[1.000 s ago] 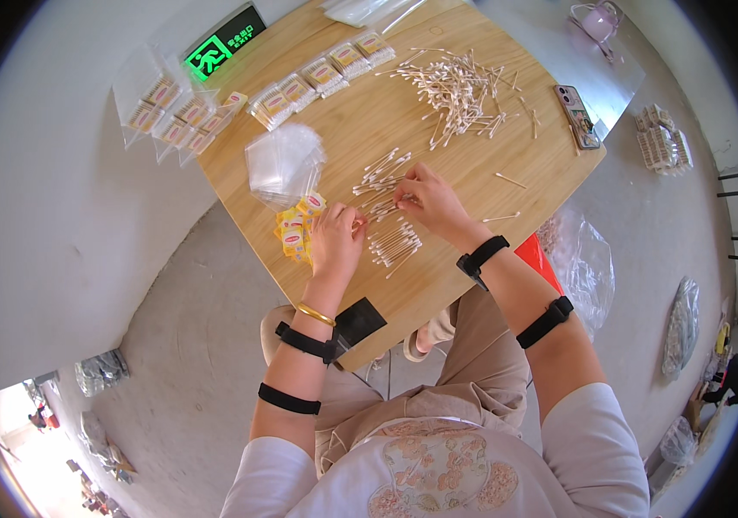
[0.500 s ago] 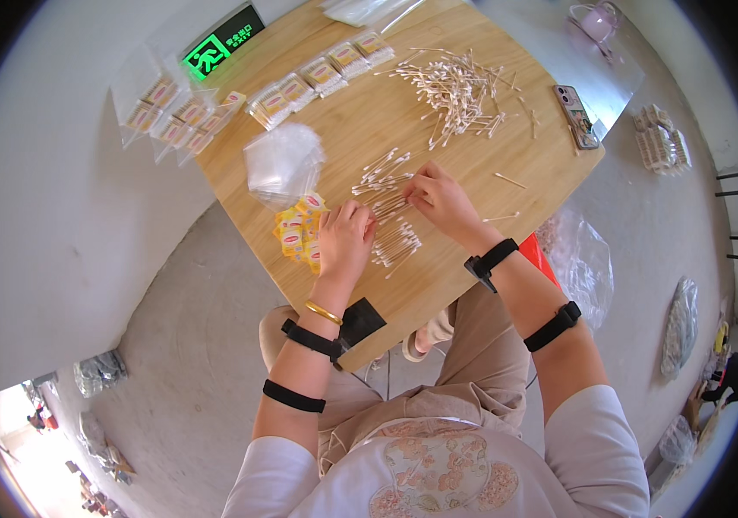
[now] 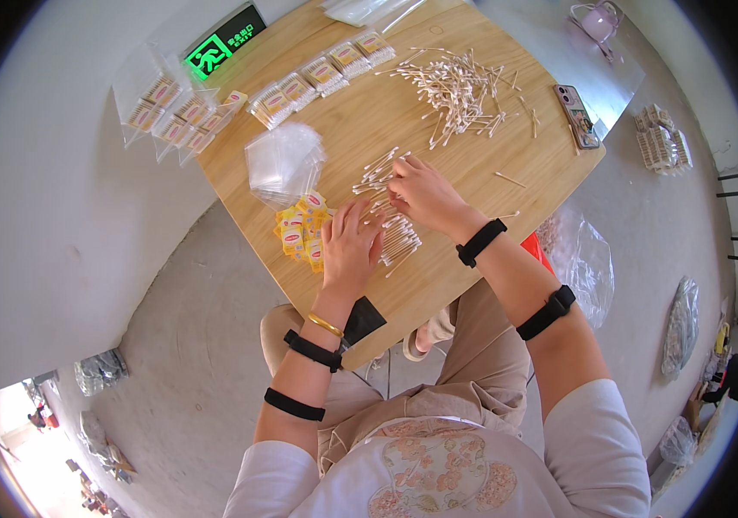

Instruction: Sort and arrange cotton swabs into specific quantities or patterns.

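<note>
In the middle of the wooden table, white-tipped cotton swabs (image 3: 402, 240) lie in a loose row between my hands. My left hand (image 3: 352, 248) rests at the row's left side, fingers apart and thumb beside the swabs; nothing shows in its grasp. From the right, my right hand (image 3: 427, 197) reaches over the row with its fingers bent together on cotton swabs, their tips partly hidden. More swabs (image 3: 375, 170) stick out beyond its fingertips. Left of my left hand lies a pile of yellow printed cards (image 3: 298, 230).
Clear plastic bags (image 3: 285, 161) lie stacked beyond the cards. Filled swab packs (image 3: 324, 74) line the table's far left edge. A big heap of swabs (image 3: 458, 91) covers the far part, with a phone (image 3: 576, 116) at the right edge. A plastic bag (image 3: 583, 268) hangs below the table's right side.
My right hand has shifted slightly left and closer over the swabs. My left hand's fingers have spread from a closer pinch, and the hand sits a little lower.
</note>
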